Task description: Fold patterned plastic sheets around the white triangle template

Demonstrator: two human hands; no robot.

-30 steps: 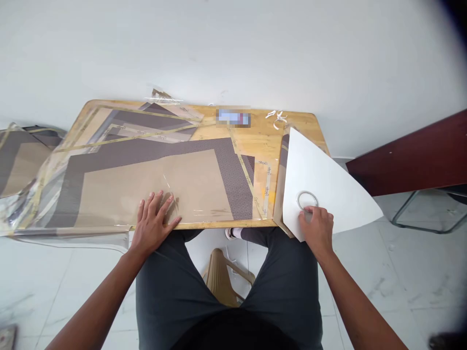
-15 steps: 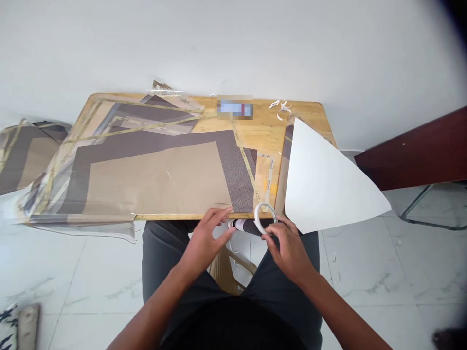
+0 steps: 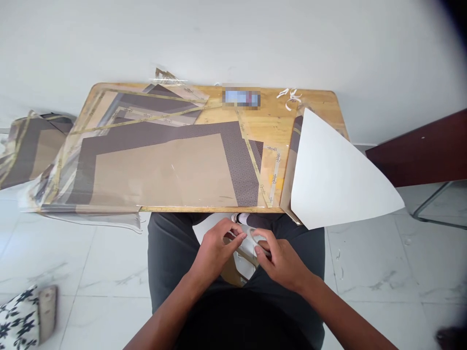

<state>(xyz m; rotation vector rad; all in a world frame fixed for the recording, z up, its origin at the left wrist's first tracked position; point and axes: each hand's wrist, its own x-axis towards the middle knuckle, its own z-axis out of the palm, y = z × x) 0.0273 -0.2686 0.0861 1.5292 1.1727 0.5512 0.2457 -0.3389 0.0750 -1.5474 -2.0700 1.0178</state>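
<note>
I see my right grip [image 3: 280, 260] pinching a thin round roll of pale tape [image 3: 258, 237], its fingers pressed together on it, just above my dark gray pants [image 3: 310, 257]. My left grip [image 3: 215, 255] is curled, and its fingertips [image 3: 237, 233] are right beside the roll. I cannot tell if they touch it or pinch anything. Both grips are past the front edge of the light wood surface [image 3: 262, 121]. On it lie big brown and gray sheets [image 3: 156, 170] under clear plastic. A big white pointed card [image 3: 335, 170] lies on the right end and sticks out past the edge.
</note>
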